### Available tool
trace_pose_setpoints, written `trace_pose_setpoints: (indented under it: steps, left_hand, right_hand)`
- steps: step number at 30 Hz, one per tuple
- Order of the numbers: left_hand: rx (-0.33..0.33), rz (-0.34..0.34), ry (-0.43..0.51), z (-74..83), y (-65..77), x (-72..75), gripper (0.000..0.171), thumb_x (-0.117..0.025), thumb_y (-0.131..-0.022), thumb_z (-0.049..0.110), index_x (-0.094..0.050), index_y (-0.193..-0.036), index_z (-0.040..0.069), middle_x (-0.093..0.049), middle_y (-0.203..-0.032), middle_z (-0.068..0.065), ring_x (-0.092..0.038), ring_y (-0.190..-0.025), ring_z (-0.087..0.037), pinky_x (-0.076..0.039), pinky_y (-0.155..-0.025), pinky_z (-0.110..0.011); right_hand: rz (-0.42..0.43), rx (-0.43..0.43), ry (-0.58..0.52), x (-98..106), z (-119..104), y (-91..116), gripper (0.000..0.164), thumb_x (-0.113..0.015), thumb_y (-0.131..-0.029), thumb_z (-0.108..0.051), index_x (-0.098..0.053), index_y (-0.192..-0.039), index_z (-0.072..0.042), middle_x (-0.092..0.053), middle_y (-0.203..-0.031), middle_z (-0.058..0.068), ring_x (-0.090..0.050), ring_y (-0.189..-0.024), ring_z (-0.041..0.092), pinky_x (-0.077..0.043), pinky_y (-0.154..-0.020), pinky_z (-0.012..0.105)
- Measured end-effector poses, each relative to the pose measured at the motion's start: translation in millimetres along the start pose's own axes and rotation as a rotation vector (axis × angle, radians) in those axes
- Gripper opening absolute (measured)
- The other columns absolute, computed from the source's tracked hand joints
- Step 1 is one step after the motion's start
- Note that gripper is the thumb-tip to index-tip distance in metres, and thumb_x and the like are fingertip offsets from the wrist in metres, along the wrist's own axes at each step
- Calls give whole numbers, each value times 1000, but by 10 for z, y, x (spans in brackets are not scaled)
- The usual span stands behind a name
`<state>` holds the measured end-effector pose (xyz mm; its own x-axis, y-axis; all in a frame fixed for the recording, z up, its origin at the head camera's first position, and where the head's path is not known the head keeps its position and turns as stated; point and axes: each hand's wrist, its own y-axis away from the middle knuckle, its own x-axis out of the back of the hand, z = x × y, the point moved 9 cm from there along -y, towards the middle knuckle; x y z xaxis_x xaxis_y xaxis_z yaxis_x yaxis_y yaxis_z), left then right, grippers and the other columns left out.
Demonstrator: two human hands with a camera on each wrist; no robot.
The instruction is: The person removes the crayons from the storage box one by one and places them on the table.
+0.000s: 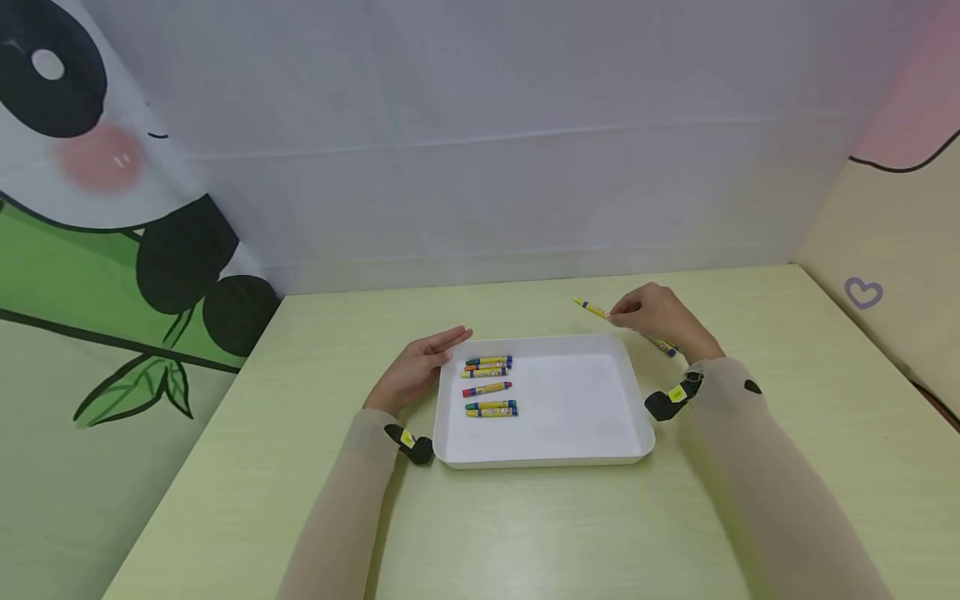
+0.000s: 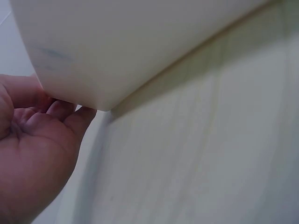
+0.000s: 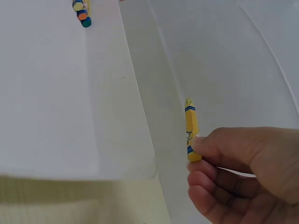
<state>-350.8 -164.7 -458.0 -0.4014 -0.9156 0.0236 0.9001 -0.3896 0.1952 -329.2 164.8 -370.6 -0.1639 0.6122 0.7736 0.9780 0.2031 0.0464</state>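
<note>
My right hand [image 1: 660, 317] pinches a yellow crayon [image 3: 191, 123] by its blunt end between thumb and fingers, beyond the far right corner of a white tray [image 1: 570, 400]. The crayon's tip points away to the left. At the far left corner, my left hand [image 1: 412, 371] touches the tray's side with fingers extended and thumb by the rim. Inside the tray's left part lie a red crayon [image 1: 487, 389], a green crayon [image 1: 491, 405], a yellow-tipped crayon [image 1: 483, 374] and several others, roughly parallel.
Partly hidden under my right wrist, more crayon [image 1: 664, 347] shows on the pale wood table [image 1: 517, 533]. A white cloth wall [image 1: 480, 183] stands behind the table, with printed panels at left and right. Black wrist cameras [image 1: 675, 400] sit close beside the tray.
</note>
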Motion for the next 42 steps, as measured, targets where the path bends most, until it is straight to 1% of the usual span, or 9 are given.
trace_pose_setpoints:
  steps: [6, 12, 17, 19, 23, 32, 37, 42]
  left_hand:
    - [-7, -12, 12, 1, -3, -18, 48, -39, -101, 0, -41, -147, 14, -43, -151, 2, -31, -144, -18, -29, -116, -38]
    - [-1, 2, 9, -4, 0, -14, 48, -39, -101, 1, -42, -146, 15, -44, -150, 3, -31, -143, -16, -29, -116, -37]
    - [-7, 7, 7, -2, -6, -15, 47, -39, -101, 0, -43, -146, 15, -45, -149, 3, -32, -143, -17, -29, -116, -37]
    - [-12, 1, 7, 2, -8, -20, 47, -39, -101, 0, -42, -146, 14, -44, -150, 2, -31, -144, -17, -28, -116, -38]
    - [-9, 0, 10, 10, 1, -29, 47, -40, -101, 1, -42, -146, 13, -44, -150, 1, -30, -144, -16, -28, -117, -38]
    - [-9, 2, 6, 17, 1, -42, 47, -39, -101, 0, -42, -146, 14, -44, -150, 1, -31, -144, -18, -29, -116, -39]
    - [0, 9, 12, 15, 4, -35, 46, -40, -101, 1, -43, -145, 14, -45, -149, 2, -32, -143, -16, -29, -116, -38]
    - [-3, 4, 10, 30, 9, -48, 47, -40, -101, 1, -43, -146, 14, -45, -150, 1, -32, -143, -17, -29, -116, -38]
  right_hand:
    - [38, -50, 25, 90, 189, 91, 32, -59, -94, -24, -69, -110, 1, -69, -108, 20, -63, -100, 34, -50, -85, 47]
    - [59, -91, 50, 128, 447, 158, 34, -58, -94, -24, -68, -111, 3, -67, -112, 23, -62, -102, 37, -50, -86, 50]
    - [80, -111, 42, 154, 650, 212, 34, -59, -93, -23, -67, -111, 5, -67, -110, 25, -63, -97, 35, -52, -80, 46]
    - [90, -119, 45, 173, 716, 236, 35, -59, -93, -23, -67, -111, 6, -67, -110, 25, -62, -97, 37, -52, -79, 46]
    - [96, -143, 47, 196, 836, 287, 37, -58, -93, -25, -66, -113, 6, -65, -114, 27, -59, -104, 42, -50, -83, 50]
    - [83, -213, 45, 219, 1028, 383, 41, -56, -94, -27, -64, -116, 6, -59, -121, 31, -54, -110, 45, -47, -88, 55]
    - [70, -232, 46, 213, 1097, 407, 41, -55, -94, -26, -63, -116, 7, -59, -120, 31, -55, -108, 44, -49, -84, 52]
    - [76, -216, 60, 212, 1116, 424, 38, -58, -93, -22, -65, -113, 9, -62, -114, 31, -59, -100, 41, -50, -79, 47]
